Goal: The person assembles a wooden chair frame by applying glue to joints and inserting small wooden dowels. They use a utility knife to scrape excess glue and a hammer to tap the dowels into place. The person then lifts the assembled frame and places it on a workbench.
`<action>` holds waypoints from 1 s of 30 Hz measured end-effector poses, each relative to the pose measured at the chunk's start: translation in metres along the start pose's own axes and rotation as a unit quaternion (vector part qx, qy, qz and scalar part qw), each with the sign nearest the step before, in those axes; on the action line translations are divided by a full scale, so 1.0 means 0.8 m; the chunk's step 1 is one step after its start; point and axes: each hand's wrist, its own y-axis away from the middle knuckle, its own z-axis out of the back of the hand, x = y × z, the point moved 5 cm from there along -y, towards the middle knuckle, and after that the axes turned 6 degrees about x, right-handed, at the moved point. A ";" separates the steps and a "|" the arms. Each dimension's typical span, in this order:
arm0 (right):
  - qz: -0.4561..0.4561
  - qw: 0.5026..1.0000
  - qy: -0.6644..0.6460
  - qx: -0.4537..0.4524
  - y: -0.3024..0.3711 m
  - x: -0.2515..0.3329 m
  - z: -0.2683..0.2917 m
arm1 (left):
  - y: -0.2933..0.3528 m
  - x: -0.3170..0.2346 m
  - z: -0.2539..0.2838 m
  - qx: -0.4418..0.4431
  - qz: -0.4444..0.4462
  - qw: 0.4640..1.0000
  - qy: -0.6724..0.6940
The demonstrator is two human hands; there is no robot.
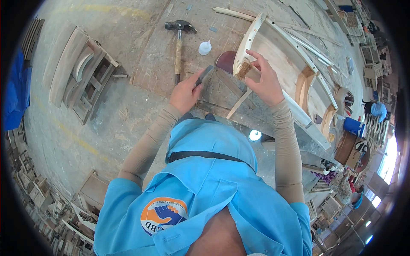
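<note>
fingers of left hand [184, 94] pinch grey file [204, 75]; right hand [265, 81] grips wood block [247, 71]

On the scuffed wooden bench [158, 64], the steel-headed, wooden-handled hammer [178, 47] lies near the far edge, with the small white plastic bottle [205, 48] just to its right. Right of the bottle lies the curved pale wooden frame [282, 55]. The right hand [265, 83] rests on the frame's near-left end; the left hand [185, 94] is left of it, by the hammer's handle.
</note>
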 end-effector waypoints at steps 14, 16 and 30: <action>0.005 1.000 0.023 0.009 -0.001 -0.006 0.005 | -0.002 -0.001 -0.002 0.016 0.025 1.000 0.001; 0.001 0.996 0.079 0.042 -0.008 0.004 0.013 | -0.002 0.001 -0.002 0.018 0.029 0.999 0.001; 0.018 0.930 0.335 0.152 -0.033 0.046 0.010 | 0.009 0.003 0.000 -0.070 -0.026 0.997 0.015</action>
